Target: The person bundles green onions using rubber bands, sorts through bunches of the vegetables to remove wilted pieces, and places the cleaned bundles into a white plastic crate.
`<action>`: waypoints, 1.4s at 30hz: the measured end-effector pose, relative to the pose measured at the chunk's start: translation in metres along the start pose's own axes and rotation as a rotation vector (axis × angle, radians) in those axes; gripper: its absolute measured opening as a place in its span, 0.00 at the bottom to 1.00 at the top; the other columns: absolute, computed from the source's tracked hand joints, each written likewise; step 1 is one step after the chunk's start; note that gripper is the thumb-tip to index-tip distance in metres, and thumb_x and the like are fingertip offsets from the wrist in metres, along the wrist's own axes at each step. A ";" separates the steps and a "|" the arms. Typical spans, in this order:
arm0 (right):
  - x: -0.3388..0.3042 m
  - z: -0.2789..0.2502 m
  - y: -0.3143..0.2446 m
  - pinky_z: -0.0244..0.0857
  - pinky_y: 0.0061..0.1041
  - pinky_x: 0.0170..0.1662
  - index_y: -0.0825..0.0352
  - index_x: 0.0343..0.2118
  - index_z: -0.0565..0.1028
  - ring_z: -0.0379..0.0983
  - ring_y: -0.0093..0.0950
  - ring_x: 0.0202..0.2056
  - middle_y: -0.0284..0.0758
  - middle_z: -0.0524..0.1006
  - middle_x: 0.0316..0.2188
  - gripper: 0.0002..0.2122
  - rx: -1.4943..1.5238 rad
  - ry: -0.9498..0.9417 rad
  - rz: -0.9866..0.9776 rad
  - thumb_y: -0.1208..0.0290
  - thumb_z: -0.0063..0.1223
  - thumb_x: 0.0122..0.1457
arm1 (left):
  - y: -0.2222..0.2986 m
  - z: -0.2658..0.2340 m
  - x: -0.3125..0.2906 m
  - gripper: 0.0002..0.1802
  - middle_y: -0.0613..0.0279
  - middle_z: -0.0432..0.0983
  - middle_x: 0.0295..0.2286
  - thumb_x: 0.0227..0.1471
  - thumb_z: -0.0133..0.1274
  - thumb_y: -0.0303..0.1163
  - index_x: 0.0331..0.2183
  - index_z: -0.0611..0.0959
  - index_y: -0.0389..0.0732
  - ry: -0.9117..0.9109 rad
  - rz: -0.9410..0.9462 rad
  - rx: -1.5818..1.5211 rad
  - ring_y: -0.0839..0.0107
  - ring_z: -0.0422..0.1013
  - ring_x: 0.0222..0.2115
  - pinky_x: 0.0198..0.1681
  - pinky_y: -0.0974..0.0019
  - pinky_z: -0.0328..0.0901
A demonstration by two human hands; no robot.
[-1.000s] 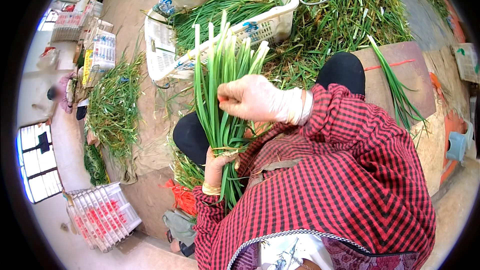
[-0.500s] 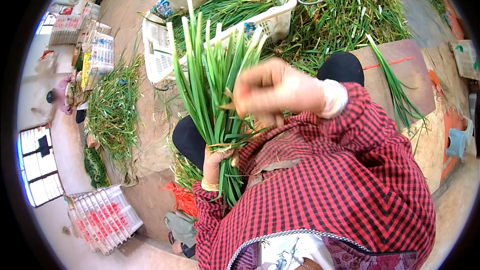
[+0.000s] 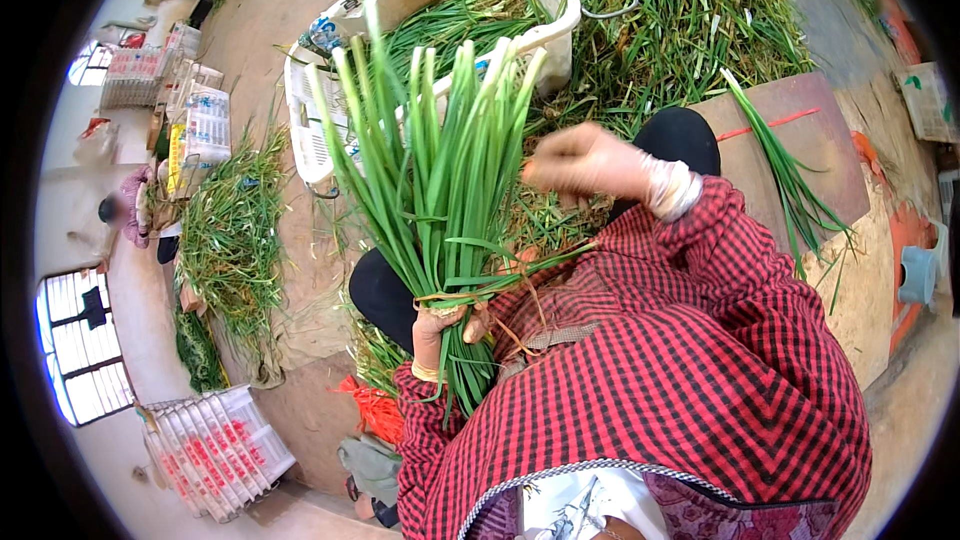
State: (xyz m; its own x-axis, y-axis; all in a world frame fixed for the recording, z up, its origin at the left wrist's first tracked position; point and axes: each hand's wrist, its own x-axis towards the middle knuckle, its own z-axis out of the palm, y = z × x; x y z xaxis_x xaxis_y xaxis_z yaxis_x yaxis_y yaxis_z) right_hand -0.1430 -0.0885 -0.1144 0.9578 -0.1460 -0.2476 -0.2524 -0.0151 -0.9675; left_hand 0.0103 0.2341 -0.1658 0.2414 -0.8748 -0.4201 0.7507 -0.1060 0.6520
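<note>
A thick bunch of garlic chives (image 3: 440,170) stands almost upright in front of my lap, pale ends up. My left hand (image 3: 440,328) is wrapped round its lower part, where a thin brownish strand runs across the stalks. Loose leaf tips hang below that hand. To the right of the bunch, my right hand (image 3: 585,162) is apart from the stalks, its fingers smeared by motion. A few leaves and a brown strand stick out sideways from the bunch over my checked jacket (image 3: 640,370).
Beyond the bunch is a white plastic basket (image 3: 550,35) with more greens in it. A big heap of cut greens (image 3: 690,20) lies beside it. Some chives (image 3: 775,150) rest on a board at right. Stacked white crates (image 3: 215,450) and red strings (image 3: 372,410) are at lower left.
My right hand has moved away from the bunch to the right. The bunch appears fuller and tilts slightly left, still held by my left hand.
</note>
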 end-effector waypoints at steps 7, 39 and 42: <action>0.017 0.027 0.028 0.49 0.32 0.65 0.70 0.62 0.61 0.61 0.33 0.60 0.41 0.69 0.57 0.37 0.295 -0.357 -0.125 0.47 0.55 0.58 | 0.002 0.009 0.002 0.19 0.46 0.78 0.36 0.51 0.55 0.23 0.46 0.76 0.26 -0.080 -0.039 -0.290 0.58 0.76 0.31 0.36 0.59 0.71; 0.007 0.003 0.003 0.75 0.29 0.40 0.71 0.51 0.70 0.79 0.32 0.36 0.43 0.79 0.39 0.22 0.613 -0.224 0.208 0.62 0.54 0.58 | 0.119 0.045 0.142 0.21 0.57 0.75 0.37 0.66 0.38 0.43 0.49 0.72 0.35 0.272 0.620 -0.091 0.66 0.73 0.39 0.44 0.60 0.69; 0.009 0.000 0.004 0.71 0.26 0.45 0.70 0.51 0.71 0.77 0.28 0.39 0.39 0.77 0.44 0.24 0.513 -0.155 0.126 0.58 0.57 0.58 | 0.108 0.074 0.133 0.32 0.55 0.73 0.42 0.63 0.39 0.53 0.53 0.67 0.33 0.086 0.608 -0.275 0.63 0.73 0.41 0.45 0.61 0.70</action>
State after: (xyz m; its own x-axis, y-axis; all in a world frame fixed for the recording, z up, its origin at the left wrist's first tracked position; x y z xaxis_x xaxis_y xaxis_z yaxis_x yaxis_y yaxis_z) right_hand -0.1350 -0.0904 -0.1202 0.9433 0.0325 -0.3304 -0.3043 0.4826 -0.8213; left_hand 0.0782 0.0717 -0.1046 0.7103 -0.6986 -0.0857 0.5924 0.5277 0.6087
